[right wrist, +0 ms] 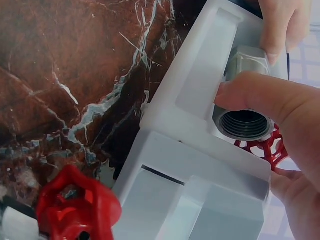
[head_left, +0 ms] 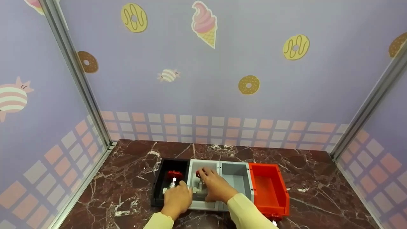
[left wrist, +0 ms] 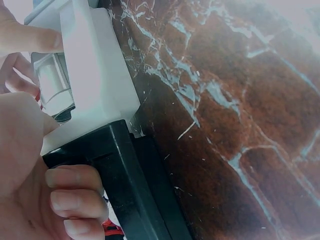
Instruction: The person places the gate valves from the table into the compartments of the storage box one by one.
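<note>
Inside the white bin lies a metal gate valve with a red handwheel. My right hand grips this valve, its thumb on the metal body near the threaded opening and its fingers at the red wheel. To the left, my left hand holds the wall where the black bin and the white bin meet. Its fingers curl down into the black bin, while its thumb reaches the white one. A second valve with a red wheel lies in the black bin, partly hidden by the left hand.
A grey bin and a red bin continue the row rightward. Another red handwheel shows on the table in front of the red bin. Patterned walls enclose the dark marbled table.
</note>
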The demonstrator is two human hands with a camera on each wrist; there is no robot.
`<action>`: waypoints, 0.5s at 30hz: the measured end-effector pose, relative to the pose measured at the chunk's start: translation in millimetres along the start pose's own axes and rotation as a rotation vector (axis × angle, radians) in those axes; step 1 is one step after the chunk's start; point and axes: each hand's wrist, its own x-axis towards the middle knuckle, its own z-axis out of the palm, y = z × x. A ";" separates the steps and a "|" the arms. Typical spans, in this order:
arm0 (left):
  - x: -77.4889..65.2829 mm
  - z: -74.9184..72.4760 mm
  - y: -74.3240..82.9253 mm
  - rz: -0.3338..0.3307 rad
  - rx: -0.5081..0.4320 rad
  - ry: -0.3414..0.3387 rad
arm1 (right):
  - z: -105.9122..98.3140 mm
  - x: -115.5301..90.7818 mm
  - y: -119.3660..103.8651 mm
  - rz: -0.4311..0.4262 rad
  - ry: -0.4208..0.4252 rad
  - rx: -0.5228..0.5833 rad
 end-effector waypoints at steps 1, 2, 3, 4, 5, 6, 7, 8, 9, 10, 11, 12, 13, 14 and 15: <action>0.0 0.1 -0.1 0.000 -0.003 0.002 | 0.2 0.8 -0.1 -0.001 -0.005 -0.004; -0.1 0.4 -0.2 0.000 -0.006 0.003 | 0.0 1.3 -0.6 0.002 -0.014 -0.011; -0.2 0.6 -0.4 -0.001 -0.008 0.003 | 0.0 2.0 -1.0 0.003 -0.021 -0.016; -0.3 0.9 -0.6 -0.001 -0.010 0.005 | 0.5 2.8 -1.4 0.004 -0.024 -0.022; -0.3 0.9 -0.8 -0.002 -0.011 0.008 | 0.7 3.4 -1.7 0.008 -0.034 -0.025; -0.3 1.0 -1.0 -0.001 -0.012 0.012 | 1.2 4.0 -2.2 0.011 -0.039 -0.027; -0.3 1.1 -1.2 0.000 -0.013 0.016 | 1.6 4.5 -2.6 0.016 -0.045 -0.027; -0.3 1.0 -1.3 0.002 -0.013 0.020 | 1.9 4.8 -3.0 0.020 -0.049 -0.026; -0.2 0.8 -1.4 0.003 -0.012 0.023 | 2.6 5.1 -3.1 0.020 -0.049 -0.022; -0.2 0.6 -1.4 0.004 -0.011 0.024 | 3.3 5.5 -3.0 0.016 -0.044 -0.024; -0.3 0.1 -1.2 0.004 -0.010 0.025 | 3.4 5.8 -3.1 0.012 -0.041 -0.027; -0.3 0.0 -1.1 0.005 -0.010 0.028 | 3.7 5.9 -3.1 0.006 -0.035 -0.031; -0.2 -0.2 -1.0 0.005 -0.009 0.027 | 4.1 6.3 -2.9 -0.003 -0.028 -0.034; -0.2 -0.2 -0.8 0.005 -0.010 0.029 | 4.5 6.5 -2.7 -0.011 -0.022 -0.041; -0.3 -0.1 -0.5 0.003 -0.010 0.028 | 4.9 6.7 -2.5 -0.019 -0.018 -0.044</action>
